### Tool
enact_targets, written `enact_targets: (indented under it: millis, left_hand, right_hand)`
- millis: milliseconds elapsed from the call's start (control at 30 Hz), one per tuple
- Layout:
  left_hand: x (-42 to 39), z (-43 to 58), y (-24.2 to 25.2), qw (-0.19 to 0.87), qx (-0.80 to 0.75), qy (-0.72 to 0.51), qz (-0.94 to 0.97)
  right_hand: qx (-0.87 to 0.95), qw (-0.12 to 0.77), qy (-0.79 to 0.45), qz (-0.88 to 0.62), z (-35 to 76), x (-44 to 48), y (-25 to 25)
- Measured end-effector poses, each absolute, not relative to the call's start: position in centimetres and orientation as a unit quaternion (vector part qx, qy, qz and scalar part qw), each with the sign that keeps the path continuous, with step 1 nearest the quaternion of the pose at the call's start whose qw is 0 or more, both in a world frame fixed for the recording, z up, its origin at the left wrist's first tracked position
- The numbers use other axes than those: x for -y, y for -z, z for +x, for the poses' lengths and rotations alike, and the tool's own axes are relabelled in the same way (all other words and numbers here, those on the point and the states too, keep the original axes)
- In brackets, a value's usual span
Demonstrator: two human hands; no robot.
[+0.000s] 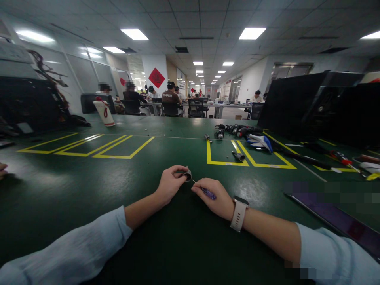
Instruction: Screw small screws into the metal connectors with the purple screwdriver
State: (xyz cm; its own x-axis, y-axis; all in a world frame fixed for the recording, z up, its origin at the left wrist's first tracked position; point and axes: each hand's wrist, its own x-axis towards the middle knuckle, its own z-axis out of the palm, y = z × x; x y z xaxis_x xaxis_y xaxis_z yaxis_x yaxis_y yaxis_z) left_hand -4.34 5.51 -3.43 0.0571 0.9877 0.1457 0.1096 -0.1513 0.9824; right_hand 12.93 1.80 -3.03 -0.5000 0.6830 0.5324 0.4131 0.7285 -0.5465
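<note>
Over the green tabletop [142, 180], my left hand [171, 183] is closed on a small, round, grey metal part [187, 175], its hollow side turned toward the right. A screwdriver [209, 193] with a purple, see-through handle is gripped in my right hand [214, 194]. Its thin shaft points up and left, and the tip is at or very near the metal part's opening; I cannot tell whether it touches inside. Beyond my right hand, a grey cone-shaped metal part [238, 156] lies in a yellow-taped box, and a smaller cylindrical metal part [207, 137] lies farther back.
A blue-and-white glove [259, 143] and dark cabled connectors [234, 130] lie at the back right. At far right are a red-handled screwdriver [341, 158] and a dark flat panel [332, 217]. A white cup [104, 113] stands back left. Another person's hand [2, 169] shows at the left edge.
</note>
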Motion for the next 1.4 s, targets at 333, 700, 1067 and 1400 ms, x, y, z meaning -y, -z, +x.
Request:
enact_targets:
  millis: [333,700,1067,1400]
  left_hand:
    - [-5.3,-4.27,3.23,0.439,-0.473,-0.493,0.583]
    - [-5.1,-4.03,3.1,0.441,-0.481,-0.497,0.572]
    - [-5.19,-3.87,3.13,0.44,-0.465,-0.514,0.571]
    - [-5.12,-3.94,3.25,0.394,-0.464,-0.506,0.611]
  right_hand:
    - [0.855,0.377,-0.159,-0.319,12.87,-1.87,3.25]
    - [0.858,0.375,-0.137,-0.323,12.87,-1.72,3.13]
    - [0.864,0.371,-0.119,-0.32,12.88,-1.52,3.02]
    - [0.864,0.37,-0.124,-0.317,12.94,-1.74,3.2]
